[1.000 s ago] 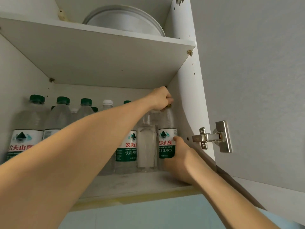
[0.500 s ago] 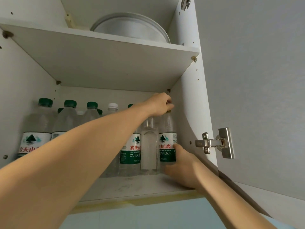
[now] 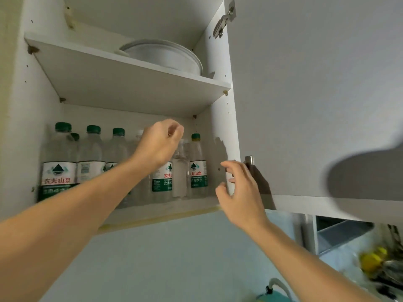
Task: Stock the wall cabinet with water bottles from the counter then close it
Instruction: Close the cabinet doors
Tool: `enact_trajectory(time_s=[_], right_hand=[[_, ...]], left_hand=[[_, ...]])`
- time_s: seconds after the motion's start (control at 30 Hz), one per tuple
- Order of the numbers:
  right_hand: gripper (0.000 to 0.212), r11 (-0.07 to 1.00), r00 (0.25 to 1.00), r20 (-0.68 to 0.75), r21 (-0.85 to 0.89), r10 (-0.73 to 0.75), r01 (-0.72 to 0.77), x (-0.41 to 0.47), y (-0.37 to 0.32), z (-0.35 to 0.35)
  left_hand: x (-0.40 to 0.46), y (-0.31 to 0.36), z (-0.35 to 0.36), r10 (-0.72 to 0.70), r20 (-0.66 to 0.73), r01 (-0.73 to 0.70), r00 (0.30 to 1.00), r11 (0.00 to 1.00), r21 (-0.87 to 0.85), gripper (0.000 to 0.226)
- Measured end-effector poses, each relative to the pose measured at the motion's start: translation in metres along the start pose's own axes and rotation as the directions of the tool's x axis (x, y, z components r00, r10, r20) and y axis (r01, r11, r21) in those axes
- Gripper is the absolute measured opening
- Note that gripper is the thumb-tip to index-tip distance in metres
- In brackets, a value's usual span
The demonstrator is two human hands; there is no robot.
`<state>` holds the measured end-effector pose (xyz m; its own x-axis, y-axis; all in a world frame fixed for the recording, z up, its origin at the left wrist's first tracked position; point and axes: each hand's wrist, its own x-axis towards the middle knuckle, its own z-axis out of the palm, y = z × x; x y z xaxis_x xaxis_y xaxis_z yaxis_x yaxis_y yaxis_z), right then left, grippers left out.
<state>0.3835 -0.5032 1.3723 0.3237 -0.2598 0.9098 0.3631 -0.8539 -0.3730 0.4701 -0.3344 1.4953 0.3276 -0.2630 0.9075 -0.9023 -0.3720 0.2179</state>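
The wall cabinet's lower shelf (image 3: 165, 211) carries a row of several clear water bottles with green caps and green-and-white labels. The rightmost bottle (image 3: 198, 166) stands upright near the cabinet's right wall, free of both hands. My left hand (image 3: 159, 144) hovers in front of the bottles with its fingers loosely curled and nothing in it. My right hand (image 3: 238, 192) is open with spread fingers, just outside the shelf's right front corner, below the lower hinge. The cabinet door (image 3: 316, 94) stands open to the right.
A white round bowl (image 3: 165, 54) sits on the upper shelf (image 3: 130, 83). Two metal hinges, the upper hinge (image 3: 224, 20) and the lower hinge (image 3: 249, 161), join the door. Below are a pale blue wall, a teal object (image 3: 272, 296) and blurred yellow items (image 3: 373, 258) at lower right.
Both hands have let go of the rightmost bottle and pulled back out of the cabinet. The bottle stays upright on the shelf. The view has tilted down and back.
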Motion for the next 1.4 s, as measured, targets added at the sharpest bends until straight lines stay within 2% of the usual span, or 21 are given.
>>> enact_trajectory(time_s=[0.13, 0.27, 0.37, 0.43, 0.53, 0.63, 0.7, 0.83, 0.97, 1.03, 1.13, 1.2, 1.27, 1.33, 1.4], right_hand=[[0.049, 0.995, 0.997, -0.064, -0.092, -0.035, 0.029, -0.01, -0.044, -0.057], [0.048, 0.958, 0.981, -0.152, -0.279, -0.118, 0.072, -0.008, -0.081, -0.13], [0.045, 0.928, 0.938, -0.286, -0.362, -0.195, 0.083, -0.006, -0.094, -0.186], [0.047, 0.897, 0.895, -0.366, -0.436, -0.254, 0.076, -0.005, -0.095, -0.221], [0.054, 0.788, 0.844, -0.426, -0.616, -0.326, -0.007, -0.007, -0.086, -0.268], [0.07, 0.586, 0.837, -0.399, -0.802, -0.375, -0.12, -0.013, -0.069, -0.302], [0.083, 0.506, 0.855, -0.394, -0.842, -0.338, -0.188, -0.018, -0.057, -0.318], [0.101, 0.414, 0.88, -0.372, -0.88, -0.295, -0.233, -0.026, -0.041, -0.343], [0.105, 0.565, 0.892, -0.427, -0.777, -0.148, -0.278, -0.032, -0.04, -0.363], [0.099, 0.663, 0.906, -0.403, -0.714, -0.129, -0.224, -0.036, -0.041, -0.372], [0.092, 0.78, 0.916, -0.356, -0.62, -0.182, -0.086, -0.045, -0.047, -0.386], [0.087, 0.887, 0.928, -0.315, -0.46, -0.2, 0.035, -0.053, -0.05, -0.397], [0.084, 0.969, 0.951, -0.245, -0.202, -0.189, 0.14, -0.065, -0.053, -0.406], [0.085, 0.979, 0.967, -0.161, 0.032, -0.195, 0.203, -0.075, -0.06, -0.408], [0.084, 0.954, 0.969, -0.108, 0.18, -0.224, 0.24, -0.082, -0.072, -0.4]], left_hand=[[-0.033, 0.03, -0.002, 0.021, 0.005, -0.021, 1.0, 0.994, -0.104, 0.032], [-0.05, 0.082, 0.009, 0.041, 0.004, -0.039, 0.999, 0.963, -0.265, 0.032], [-0.06, 0.126, 0.027, 0.065, 0.017, -0.054, 0.998, 0.924, -0.378, 0.033], [-0.067, 0.154, 0.047, 0.083, 0.081, -0.04, 0.993, 0.903, -0.428, 0.041], [-0.072, 0.193, 0.08, 0.097, 0.198, 0.002, 0.975, 0.893, -0.45, 0.059], [-0.072, 0.231, 0.109, 0.116, 0.239, 0.011, 0.964, 0.88, -0.474, 0.074], [-0.071, 0.253, 0.127, 0.11, 0.242, 0.014, 0.964, 0.887, -0.461, 0.082], [-0.073, 0.29, 0.153, 0.081, 0.238, 0.015, 0.968, 0.926, -0.378, 0.1], [-0.075, 0.305, 0.163, 0.033, 0.23, 0.053, 0.973, 0.932, -0.358, 0.106], [-0.076, 0.308, 0.161, 0.023, 0.242, 0.067, 0.97, 0.932, -0.356, 0.107], [-0.081, 0.309, 0.15, 0.034, 0.261, 0.07, 0.965, 0.923, -0.378, 0.112], [-0.085, 0.307, 0.136, 0.062, 0.263, 0.053, 0.963, 0.912, -0.407, 0.114], [-0.092, 0.304, 0.12, 0.102, 0.26, 0.022, 0.96, 0.899, -0.437, 0.113], [-0.1, 0.301, 0.104, 0.134, 0.244, -0.009, 0.96, 0.892, -0.452, 0.109], [-0.11, 0.296, 0.089, 0.153, 0.228, -0.033, 0.962, 0.889, -0.458, 0.102]])
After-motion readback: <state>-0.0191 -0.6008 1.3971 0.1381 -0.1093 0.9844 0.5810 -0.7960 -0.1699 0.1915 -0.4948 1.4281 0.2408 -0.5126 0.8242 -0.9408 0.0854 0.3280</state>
